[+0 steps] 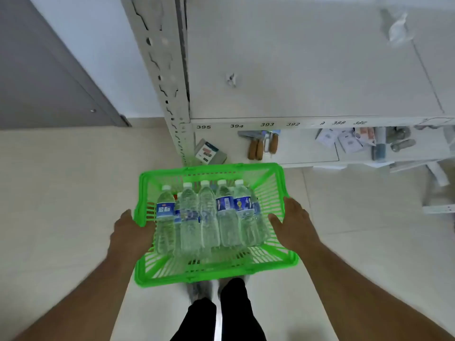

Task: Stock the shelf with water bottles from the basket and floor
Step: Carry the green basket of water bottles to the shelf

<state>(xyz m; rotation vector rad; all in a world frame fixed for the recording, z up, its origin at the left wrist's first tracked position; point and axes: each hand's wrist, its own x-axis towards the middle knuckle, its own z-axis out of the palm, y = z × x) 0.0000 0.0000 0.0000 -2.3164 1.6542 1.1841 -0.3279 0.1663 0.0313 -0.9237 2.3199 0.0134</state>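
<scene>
- Closest to the camera are two legs in dark trousers [219,313] and a pair of feet on the pale tiled floor [61,193], partly tucked under the basket.
- Both bare forearms reach forward, one on each side of a bright green plastic basket [216,271].
- Left hand [130,232] is wrapped onto the basket's left rim, fingers going over the edge and out of sight, so it's gripping that side.
- Right hand [293,222] sits on the right rim with the thumb inside the basket and the fingers down the outer wall, so it's holding that side too.
- So the hands are well apart, each clamped on its own side of the basket.
- Inside the basket the water bottles [209,217] lie side by side, white caps pointing away toward the shelf; at least five clear ones, several with blue labels, and there look to be more underneath.
- Just past the basket stands a white metal shelf [295,70], its front edge carrying number tags like 395, 394, 393, 392.
- Upper shelf board is mostly bare, with just a couple of small clear scraps on it.
- Lower level has a small box [209,152], some wooden-handled tools [261,146] and, further right, a blurry mess of packets.
- Grey door [37,70] off to the left.
</scene>
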